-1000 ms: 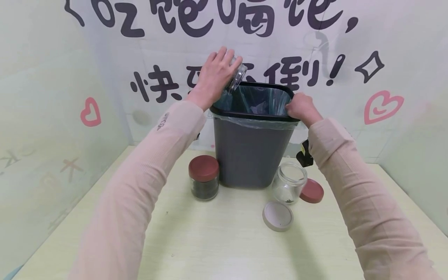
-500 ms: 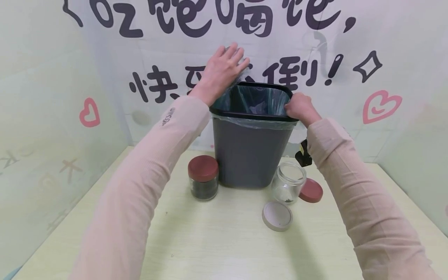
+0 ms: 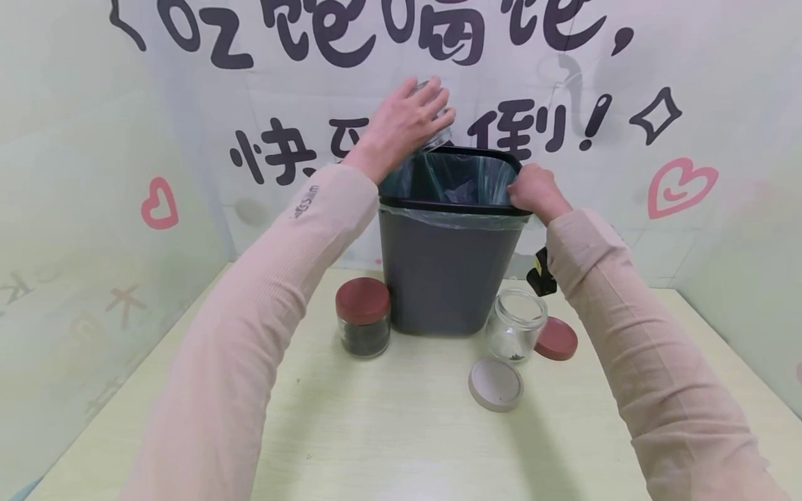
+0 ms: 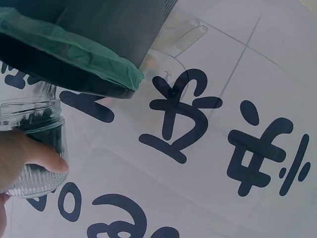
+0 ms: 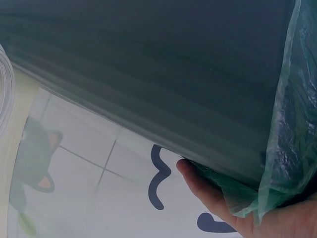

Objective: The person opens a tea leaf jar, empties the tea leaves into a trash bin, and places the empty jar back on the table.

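Note:
My left hand grips a clear glass jar, mostly hidden behind the fingers, at the left of the bin's rim. In the left wrist view the ribbed jar has its mouth towards the rim, and dark material shows inside. A grey trash bin with a black rim stands in the middle, lined with a greenish plastic bag. My right hand holds the rim at its right side; the right wrist view shows the thumb against the bin's outside and the bag's edge.
Left of the bin stands a jar with a red lid and dark contents. To the right are an open glass jar with a few dark bits, a red lid and a pale lid. A black object sits behind the right forearm.
My left hand has shifted a little to the right and up with the jar, and its tilt has changed. The right hand keeps its hold on the rim.

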`<action>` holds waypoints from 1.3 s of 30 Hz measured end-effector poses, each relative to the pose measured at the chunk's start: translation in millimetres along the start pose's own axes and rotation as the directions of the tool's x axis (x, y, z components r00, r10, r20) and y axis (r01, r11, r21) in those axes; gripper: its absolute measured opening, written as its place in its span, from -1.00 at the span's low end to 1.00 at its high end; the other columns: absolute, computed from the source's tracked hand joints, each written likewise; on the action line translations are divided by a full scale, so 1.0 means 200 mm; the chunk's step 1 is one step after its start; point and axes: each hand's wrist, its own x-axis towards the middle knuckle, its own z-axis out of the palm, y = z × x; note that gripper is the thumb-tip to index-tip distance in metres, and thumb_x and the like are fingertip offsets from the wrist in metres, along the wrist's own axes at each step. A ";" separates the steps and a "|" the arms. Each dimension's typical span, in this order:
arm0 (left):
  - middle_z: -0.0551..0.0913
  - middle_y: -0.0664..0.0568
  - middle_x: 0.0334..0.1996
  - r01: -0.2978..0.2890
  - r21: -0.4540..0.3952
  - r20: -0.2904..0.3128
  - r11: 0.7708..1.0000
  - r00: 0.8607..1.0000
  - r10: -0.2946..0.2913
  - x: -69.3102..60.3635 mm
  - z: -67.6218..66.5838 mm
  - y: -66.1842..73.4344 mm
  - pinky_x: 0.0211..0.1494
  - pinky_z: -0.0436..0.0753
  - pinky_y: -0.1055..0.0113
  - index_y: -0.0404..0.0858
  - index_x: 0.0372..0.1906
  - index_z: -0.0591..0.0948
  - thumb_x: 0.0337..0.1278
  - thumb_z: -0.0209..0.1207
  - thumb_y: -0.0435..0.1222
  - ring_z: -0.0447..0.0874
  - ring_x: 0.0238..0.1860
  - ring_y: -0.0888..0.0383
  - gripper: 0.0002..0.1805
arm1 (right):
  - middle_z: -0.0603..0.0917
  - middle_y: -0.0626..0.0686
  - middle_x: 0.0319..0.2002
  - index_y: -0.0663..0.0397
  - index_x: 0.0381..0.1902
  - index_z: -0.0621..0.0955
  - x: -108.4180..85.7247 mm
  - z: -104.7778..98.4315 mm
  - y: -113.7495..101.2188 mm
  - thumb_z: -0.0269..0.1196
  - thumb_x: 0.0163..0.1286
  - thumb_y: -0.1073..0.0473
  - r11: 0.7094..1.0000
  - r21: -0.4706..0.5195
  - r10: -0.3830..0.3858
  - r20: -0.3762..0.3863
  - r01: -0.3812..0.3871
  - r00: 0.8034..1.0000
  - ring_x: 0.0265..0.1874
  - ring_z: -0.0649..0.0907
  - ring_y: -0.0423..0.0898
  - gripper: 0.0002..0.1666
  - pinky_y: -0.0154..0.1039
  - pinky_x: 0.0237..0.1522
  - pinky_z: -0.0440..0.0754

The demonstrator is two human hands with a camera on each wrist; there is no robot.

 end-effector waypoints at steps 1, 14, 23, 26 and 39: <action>0.15 -0.20 0.26 -0.017 0.020 0.001 1.000 1.000 0.017 0.00 0.00 0.00 0.25 0.17 0.10 -0.23 0.23 0.14 -0.13 0.18 -0.50 0.03 0.29 -0.08 -0.25 | 0.49 0.20 -0.44 0.19 -0.67 0.42 0.14 0.08 0.10 -0.04 0.17 0.11 1.000 -0.011 0.003 -0.006 -0.003 1.000 -0.44 0.48 0.11 -0.67 0.06 -0.19 0.38; 0.05 -0.15 0.33 -0.249 0.243 0.036 0.937 0.968 0.248 0.03 -0.03 0.00 0.29 0.08 0.00 -0.16 0.32 0.08 -0.19 0.23 -0.50 -0.06 0.33 -0.06 -0.11 | 0.51 0.21 -0.38 0.21 -0.63 0.46 0.21 0.11 0.15 -0.05 0.19 0.09 0.999 -0.031 -0.003 0.032 0.004 0.999 -0.43 0.48 0.12 -0.66 0.09 -0.18 0.38; 0.15 -0.15 0.27 -0.342 0.395 0.024 0.852 0.932 0.363 0.03 -0.03 0.00 0.24 0.15 0.03 -0.19 0.25 0.20 -0.25 0.19 -0.61 0.02 0.29 -0.05 -0.18 | 0.49 0.23 -0.36 0.22 -0.59 0.47 0.26 0.16 0.17 0.01 0.20 0.02 1.000 -0.024 -0.004 0.011 0.005 1.000 -0.39 0.48 0.12 -0.63 0.12 -0.12 0.33; 0.15 -0.14 0.27 -0.374 0.455 0.034 0.809 0.914 0.404 0.04 -0.03 0.01 0.23 0.16 0.05 -0.18 0.23 0.21 -0.34 0.20 -0.68 0.02 0.29 -0.04 -0.13 | 0.49 0.26 -0.33 0.26 -0.55 0.47 0.18 0.10 0.12 -0.05 0.23 0.05 1.000 -0.004 0.018 0.040 -0.018 0.999 -0.35 0.47 0.15 -0.62 0.12 -0.05 0.30; 0.12 -0.09 0.28 -0.397 0.593 -0.002 0.701 0.869 0.494 -0.02 0.03 0.04 0.23 0.17 0.10 -0.08 0.25 0.17 -0.39 0.27 -0.66 0.00 0.28 0.00 -0.04 | 0.48 0.29 -0.34 0.26 -0.57 0.46 0.04 0.04 0.02 -0.05 0.25 0.08 1.000 -0.011 0.017 0.013 -0.016 1.000 -0.37 0.47 0.15 -0.63 0.10 -0.06 0.31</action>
